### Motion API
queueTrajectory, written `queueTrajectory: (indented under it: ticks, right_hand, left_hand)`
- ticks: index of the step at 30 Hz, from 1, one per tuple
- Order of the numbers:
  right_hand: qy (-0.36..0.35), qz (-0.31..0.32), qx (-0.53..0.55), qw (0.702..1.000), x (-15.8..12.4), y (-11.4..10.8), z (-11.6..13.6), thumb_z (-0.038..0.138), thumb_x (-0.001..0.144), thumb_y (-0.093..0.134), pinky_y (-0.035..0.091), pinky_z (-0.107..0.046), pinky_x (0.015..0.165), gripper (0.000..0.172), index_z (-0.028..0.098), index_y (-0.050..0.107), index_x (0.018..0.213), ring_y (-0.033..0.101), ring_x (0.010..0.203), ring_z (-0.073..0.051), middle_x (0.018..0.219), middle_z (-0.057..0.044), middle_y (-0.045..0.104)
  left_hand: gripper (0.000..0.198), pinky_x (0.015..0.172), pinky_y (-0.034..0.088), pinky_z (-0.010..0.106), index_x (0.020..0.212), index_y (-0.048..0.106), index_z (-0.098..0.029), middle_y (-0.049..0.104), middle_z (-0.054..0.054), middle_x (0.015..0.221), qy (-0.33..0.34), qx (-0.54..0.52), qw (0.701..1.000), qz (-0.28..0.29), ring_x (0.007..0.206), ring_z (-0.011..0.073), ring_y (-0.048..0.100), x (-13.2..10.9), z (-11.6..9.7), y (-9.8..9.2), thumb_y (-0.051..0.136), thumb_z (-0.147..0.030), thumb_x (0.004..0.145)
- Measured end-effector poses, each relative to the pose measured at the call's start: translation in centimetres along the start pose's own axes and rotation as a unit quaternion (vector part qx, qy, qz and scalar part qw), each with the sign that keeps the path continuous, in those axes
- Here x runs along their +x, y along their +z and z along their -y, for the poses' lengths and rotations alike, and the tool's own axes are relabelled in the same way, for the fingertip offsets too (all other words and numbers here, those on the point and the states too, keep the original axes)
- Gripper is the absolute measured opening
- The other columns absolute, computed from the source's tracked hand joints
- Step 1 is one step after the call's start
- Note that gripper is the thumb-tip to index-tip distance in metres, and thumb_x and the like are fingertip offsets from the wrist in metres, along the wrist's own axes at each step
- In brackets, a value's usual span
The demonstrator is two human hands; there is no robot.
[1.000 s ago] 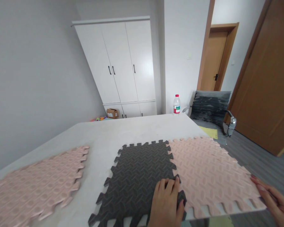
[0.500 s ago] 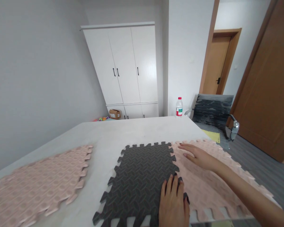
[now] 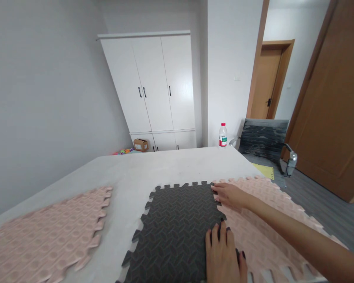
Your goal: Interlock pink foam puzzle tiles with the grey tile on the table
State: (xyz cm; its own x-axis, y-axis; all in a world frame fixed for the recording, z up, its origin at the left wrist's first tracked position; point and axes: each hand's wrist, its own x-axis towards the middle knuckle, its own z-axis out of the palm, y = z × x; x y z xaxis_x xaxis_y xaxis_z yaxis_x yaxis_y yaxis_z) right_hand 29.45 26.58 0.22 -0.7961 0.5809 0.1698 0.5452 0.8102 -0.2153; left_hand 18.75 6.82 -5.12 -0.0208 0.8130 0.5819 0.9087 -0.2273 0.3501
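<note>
dark mat (image 3: 174,232): embossed foam, toothed | pink mat (image 3: 271,212): interlocked

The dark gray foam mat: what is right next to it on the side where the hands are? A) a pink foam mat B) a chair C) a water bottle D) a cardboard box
A: the dark gray foam mat meets a pink foam mat along its toothed edge, where the right hand and left hand press down.

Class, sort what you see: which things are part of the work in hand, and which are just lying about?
In hand: grey mat, pink mat, left hand, right hand.
Lying about: spare pink mat, bottle, chair, box.
</note>
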Motion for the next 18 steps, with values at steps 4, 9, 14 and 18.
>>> queueTrajectory:
  ticks: [4,9,14,18]
  right_hand:
    - [0.011,0.022,0.035,0.999,0.3,0.2,-1.5,0.057,0.086,0.048,0.030,-0.043,0.108,0.070,0.012,0.042,0.139,0.037,0.130,-0.028,0.143,-0.015,0.039]
    - [0.028,0.004,0.000,1.000,-0.3,0.3,-0.4,0.063,0.088,0.038,0.027,-0.046,0.109,0.069,0.018,0.040,0.141,0.035,0.132,-0.027,0.145,-0.010,0.037]
    - [0.057,-0.003,-0.062,0.996,-0.2,0.4,1.4,0.057,0.092,0.034,0.035,-0.046,0.103,0.061,0.017,0.044,0.137,0.038,0.129,-0.027,0.142,-0.011,0.041]
    - [0.071,-0.014,-0.084,0.994,0.2,1.0,2.1,0.047,0.093,0.039,0.038,-0.041,0.100,0.049,0.017,0.050,0.129,0.043,0.125,-0.025,0.138,-0.011,0.046]
  left_hand:
    - [0.045,0.102,0.034,0.052,0.114,0.062,-0.020,0.056,0.003,0.133,-0.035,0.020,0.999,0.032,0.114,0.0305,0.049,0.3,-0.8,-0.2,0.060,-0.045,0.076]
    - [0.045,0.103,0.034,0.052,0.120,0.059,-0.020,0.058,0.003,0.130,-0.041,0.040,0.997,0.046,0.114,0.0302,0.049,0.5,-0.5,0.3,0.055,-0.042,0.081]
    - [0.046,0.102,0.036,0.059,0.124,0.055,-0.021,0.056,0.005,0.132,-0.043,0.034,0.991,0.122,0.118,0.0326,0.048,1.9,-1.1,-1.1,0.049,-0.042,0.083]
    - [0.046,0.108,0.031,0.059,0.126,0.053,-0.020,0.053,0.006,0.136,-0.078,-0.008,0.978,0.192,0.123,0.0317,0.045,2.6,-1.7,-3.6,0.045,-0.040,0.085]
